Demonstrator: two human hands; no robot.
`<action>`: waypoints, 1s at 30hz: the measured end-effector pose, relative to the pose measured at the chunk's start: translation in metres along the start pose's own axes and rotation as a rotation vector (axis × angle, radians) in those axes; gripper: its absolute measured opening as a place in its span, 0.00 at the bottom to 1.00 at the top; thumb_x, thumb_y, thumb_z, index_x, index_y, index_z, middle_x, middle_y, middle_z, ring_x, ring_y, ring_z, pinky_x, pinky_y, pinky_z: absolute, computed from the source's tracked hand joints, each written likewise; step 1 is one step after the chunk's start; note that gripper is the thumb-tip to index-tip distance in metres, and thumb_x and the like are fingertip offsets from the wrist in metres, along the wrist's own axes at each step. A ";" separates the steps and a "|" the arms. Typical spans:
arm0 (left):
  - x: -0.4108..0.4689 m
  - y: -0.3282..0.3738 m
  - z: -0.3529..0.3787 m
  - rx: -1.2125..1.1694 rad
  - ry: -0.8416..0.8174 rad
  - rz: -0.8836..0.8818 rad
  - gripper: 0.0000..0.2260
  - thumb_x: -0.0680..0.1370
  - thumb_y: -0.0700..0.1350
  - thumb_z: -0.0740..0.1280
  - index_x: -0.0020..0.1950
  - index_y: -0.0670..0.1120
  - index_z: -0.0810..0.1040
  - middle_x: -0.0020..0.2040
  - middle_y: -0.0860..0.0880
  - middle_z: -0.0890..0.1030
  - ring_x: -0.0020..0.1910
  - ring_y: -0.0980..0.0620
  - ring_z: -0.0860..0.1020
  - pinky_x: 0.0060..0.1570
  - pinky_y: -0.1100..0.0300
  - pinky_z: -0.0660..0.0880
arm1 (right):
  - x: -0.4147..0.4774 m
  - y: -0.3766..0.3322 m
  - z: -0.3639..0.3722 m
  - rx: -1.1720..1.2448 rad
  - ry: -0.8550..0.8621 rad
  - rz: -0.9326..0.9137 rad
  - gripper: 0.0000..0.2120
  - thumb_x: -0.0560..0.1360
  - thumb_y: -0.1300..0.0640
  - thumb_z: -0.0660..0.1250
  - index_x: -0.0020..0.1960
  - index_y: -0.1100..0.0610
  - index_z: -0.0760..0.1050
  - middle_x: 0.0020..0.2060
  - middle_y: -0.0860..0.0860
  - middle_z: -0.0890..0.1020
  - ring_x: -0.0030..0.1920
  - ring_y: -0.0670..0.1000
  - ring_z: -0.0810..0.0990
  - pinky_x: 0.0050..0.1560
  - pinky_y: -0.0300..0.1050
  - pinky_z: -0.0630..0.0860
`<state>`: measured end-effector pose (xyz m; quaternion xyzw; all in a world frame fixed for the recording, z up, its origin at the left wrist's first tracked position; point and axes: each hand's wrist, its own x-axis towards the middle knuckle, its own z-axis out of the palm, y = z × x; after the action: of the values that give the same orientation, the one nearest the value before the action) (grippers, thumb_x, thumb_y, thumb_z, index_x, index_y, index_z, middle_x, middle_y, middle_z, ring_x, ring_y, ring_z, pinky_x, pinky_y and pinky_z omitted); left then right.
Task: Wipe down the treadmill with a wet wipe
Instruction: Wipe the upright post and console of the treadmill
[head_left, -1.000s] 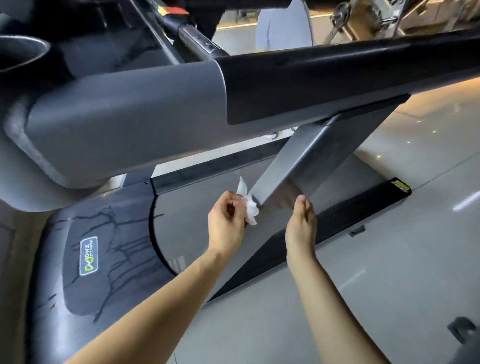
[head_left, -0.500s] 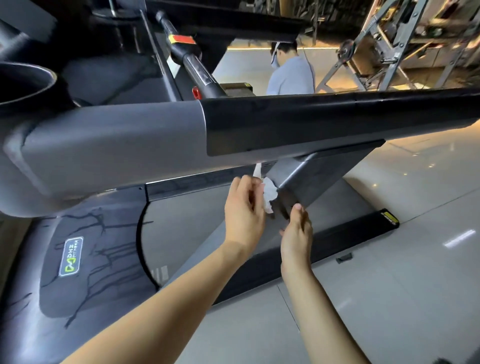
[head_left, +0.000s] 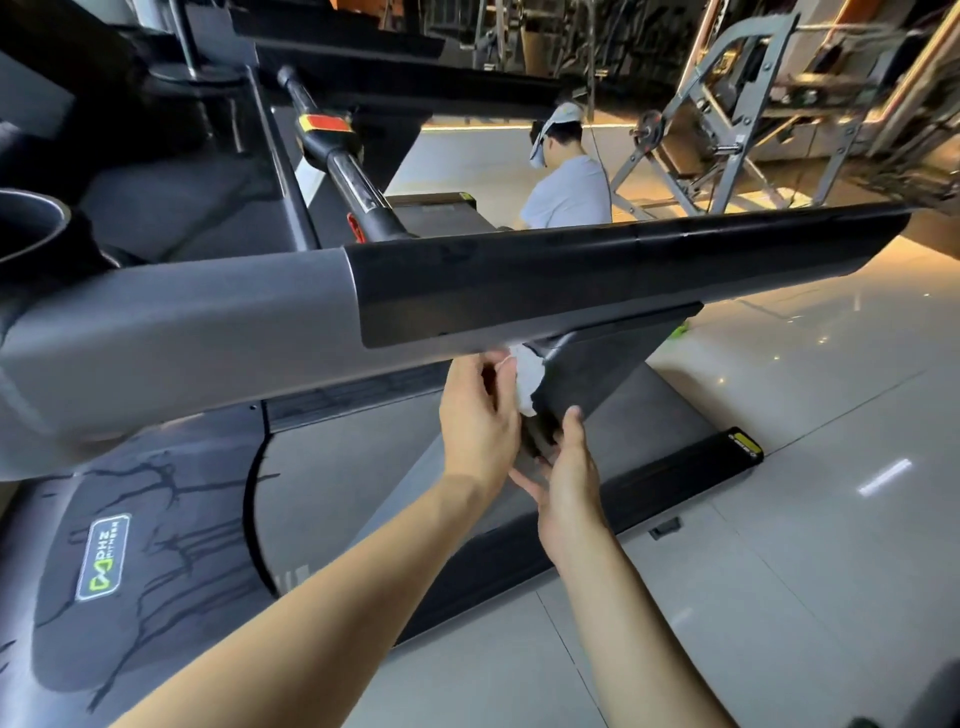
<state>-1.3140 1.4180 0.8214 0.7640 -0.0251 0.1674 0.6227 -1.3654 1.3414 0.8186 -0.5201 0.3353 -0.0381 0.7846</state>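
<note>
Nearest me, my two bare forearms reach forward over the glossy grey tiled floor (head_left: 779, 545). My right hand (head_left: 569, 483) rests with straight, relaxed fingers against the slanted dark grey metal upright post (head_left: 597, 374) of the treadmill, thumb pointing up along its edge. Just beside it, my left hand (head_left: 480, 421) has its fingers curled round the crumpled white wet wipe (head_left: 527, 379), holding it against the top of that post, right under the long grey-and-black side handrail (head_left: 467, 291). Below lies the grey running belt (head_left: 332, 467) and the black motor cover with a green logo badge (head_left: 104, 558). Farther off, a person in a pale shirt (head_left: 569, 192) crouches near grey steel gym frames (head_left: 727, 119).
</note>
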 end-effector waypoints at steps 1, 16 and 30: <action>-0.003 -0.016 -0.010 0.014 0.016 -0.032 0.05 0.84 0.46 0.64 0.47 0.51 0.74 0.45 0.52 0.80 0.43 0.55 0.77 0.44 0.62 0.72 | -0.002 -0.002 0.001 -0.002 -0.006 0.010 0.32 0.82 0.35 0.56 0.80 0.51 0.63 0.78 0.52 0.66 0.48 0.47 0.77 0.71 0.59 0.73; -0.014 0.045 0.002 -0.286 -0.103 -0.304 0.06 0.82 0.44 0.67 0.47 0.44 0.81 0.41 0.54 0.84 0.41 0.55 0.81 0.42 0.63 0.76 | -0.037 -0.043 -0.019 -0.059 -0.143 -0.282 0.10 0.83 0.56 0.65 0.61 0.56 0.81 0.52 0.55 0.87 0.53 0.55 0.87 0.53 0.52 0.84; -0.011 0.121 -0.121 -0.119 -0.431 0.035 0.10 0.83 0.35 0.64 0.56 0.48 0.82 0.45 0.55 0.83 0.46 0.53 0.81 0.52 0.55 0.78 | -0.079 -0.097 0.012 -0.393 0.014 -1.010 0.10 0.74 0.63 0.73 0.39 0.48 0.83 0.36 0.49 0.83 0.40 0.49 0.81 0.40 0.39 0.75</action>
<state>-1.3814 1.5051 0.9523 0.7434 -0.1805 0.0094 0.6440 -1.3915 1.3387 0.9413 -0.7533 0.0495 -0.3503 0.5543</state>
